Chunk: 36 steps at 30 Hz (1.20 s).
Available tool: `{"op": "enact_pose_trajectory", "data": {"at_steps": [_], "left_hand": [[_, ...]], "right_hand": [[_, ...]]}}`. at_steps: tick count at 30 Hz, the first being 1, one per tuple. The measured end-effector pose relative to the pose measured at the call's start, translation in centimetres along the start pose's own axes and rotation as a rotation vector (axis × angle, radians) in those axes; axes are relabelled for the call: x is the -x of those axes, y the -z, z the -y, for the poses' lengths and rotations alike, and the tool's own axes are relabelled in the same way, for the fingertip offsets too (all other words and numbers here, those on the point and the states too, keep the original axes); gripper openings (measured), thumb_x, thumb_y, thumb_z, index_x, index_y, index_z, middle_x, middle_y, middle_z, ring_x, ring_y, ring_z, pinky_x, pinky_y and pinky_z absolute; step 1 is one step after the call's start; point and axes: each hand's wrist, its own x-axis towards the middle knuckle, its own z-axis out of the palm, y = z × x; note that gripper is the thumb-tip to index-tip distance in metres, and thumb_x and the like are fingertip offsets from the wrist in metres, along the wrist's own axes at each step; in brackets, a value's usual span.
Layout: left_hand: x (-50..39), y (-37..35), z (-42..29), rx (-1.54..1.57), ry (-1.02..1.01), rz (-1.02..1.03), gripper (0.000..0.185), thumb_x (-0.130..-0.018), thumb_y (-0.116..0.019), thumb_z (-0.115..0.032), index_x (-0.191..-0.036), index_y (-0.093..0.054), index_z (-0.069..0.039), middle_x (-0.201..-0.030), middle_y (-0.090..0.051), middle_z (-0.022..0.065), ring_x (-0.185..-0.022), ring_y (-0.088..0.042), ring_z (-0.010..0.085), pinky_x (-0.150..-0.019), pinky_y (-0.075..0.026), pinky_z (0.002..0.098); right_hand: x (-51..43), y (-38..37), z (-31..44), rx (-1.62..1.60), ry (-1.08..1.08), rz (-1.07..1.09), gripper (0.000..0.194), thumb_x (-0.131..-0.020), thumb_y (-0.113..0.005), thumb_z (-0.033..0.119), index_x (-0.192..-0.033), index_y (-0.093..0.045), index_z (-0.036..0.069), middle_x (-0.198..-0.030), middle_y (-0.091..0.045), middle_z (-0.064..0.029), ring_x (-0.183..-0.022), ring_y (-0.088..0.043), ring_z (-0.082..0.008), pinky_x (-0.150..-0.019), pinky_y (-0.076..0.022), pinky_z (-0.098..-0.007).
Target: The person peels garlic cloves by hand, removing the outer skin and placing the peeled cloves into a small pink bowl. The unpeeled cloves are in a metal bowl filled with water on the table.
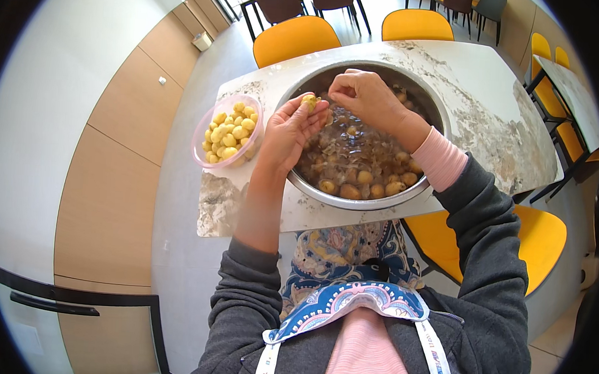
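Note:
My left hand (295,128) holds a small yellow potato (310,102) between thumb and fingers, above the left side of a large metal basin (352,204). Just to its right, my right hand (365,96) is raised over the basin with its fingers curled and their tips pinched together. Whether a scrap of peel is caught in them is too small to tell. Brownish water fills the basin, with loose peel (354,157) and several small unpeeled potatoes (365,177) in it. On the left, a clear plastic bowl with a pink rim (196,148) holds peeled yellow potatoes (229,139).
Basin and bowl stand on a marble-patterned table (506,121). Yellow chairs (297,37) line its far side, and another yellow chair (538,240) is near my right elbow. A glass door with a black frame (70,297) is at lower left.

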Motion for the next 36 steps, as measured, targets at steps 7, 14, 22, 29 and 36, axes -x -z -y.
{"op": "enact_pose_trajectory", "data": {"at_steps": [7,14,22,29,36], "left_hand": [[0.2,-1.1,0.3,-0.227,-0.074,-0.013,0.036,-0.107,-0.061,-0.016,-0.134,-0.057,0.007,-0.112,-0.073,0.0162,-0.100,-0.074,0.0221,-0.091,-0.063,0.0341],[0.5,-1.9,0.3,-0.352,-0.167,0.010,0.033,-0.106,-0.061,-0.013,-0.132,-0.060,0.007,-0.110,-0.074,0.0158,-0.097,-0.074,0.0208,-0.088,-0.063,0.0320],[0.6,-2.0,-0.2,-0.295,-0.105,0.036,0.029,-0.108,-0.057,-0.013,-0.130,-0.059,0.005,-0.112,-0.073,0.0188,-0.099,-0.075,0.0244,-0.089,-0.062,0.0330],[0.6,-0.3,-1.0,0.088,0.010,0.086,0.029,-0.109,-0.054,-0.018,-0.128,-0.055,0.004,-0.124,-0.069,0.0276,-0.114,-0.071,0.0349,-0.102,-0.059,0.0402],[0.4,-0.9,-0.1,-0.091,-0.037,-0.042,0.025,-0.109,-0.054,-0.011,-0.128,-0.051,0.005,-0.121,-0.069,0.0271,-0.111,-0.072,0.0332,-0.098,-0.061,0.0397]], "right_hand": [[-0.3,-1.1,0.4,-0.291,-0.039,-0.049,0.025,-0.088,-0.076,0.025,-0.091,-0.076,0.000,-0.077,-0.073,-0.0149,-0.069,-0.070,-0.0232,-0.068,-0.0555,-0.0339],[-0.4,-0.9,0.4,-0.290,-0.097,0.002,0.028,-0.085,-0.078,0.028,-0.086,-0.076,-0.001,-0.077,-0.073,-0.0155,-0.068,-0.071,-0.0233,-0.067,-0.0558,-0.0343],[-0.5,-1.0,-0.1,-0.276,-0.143,-0.054,0.027,-0.085,-0.077,0.025,-0.090,-0.075,-0.002,-0.077,-0.073,-0.0168,-0.071,-0.072,-0.0266,-0.069,-0.0567,-0.0366],[0.4,-0.1,-1.7,0.441,-0.165,0.352,0.024,-0.087,-0.068,0.005,-0.111,-0.074,0.003,-0.117,-0.069,-0.0209,-0.109,-0.068,-0.0352,-0.093,-0.0537,-0.0418],[0.3,0.0,0.7,0.118,0.042,-0.007,0.010,-0.089,-0.070,0.011,-0.094,-0.076,0.004,-0.095,-0.071,-0.0149,-0.092,-0.070,-0.0289,-0.082,-0.0552,-0.0404]]}}
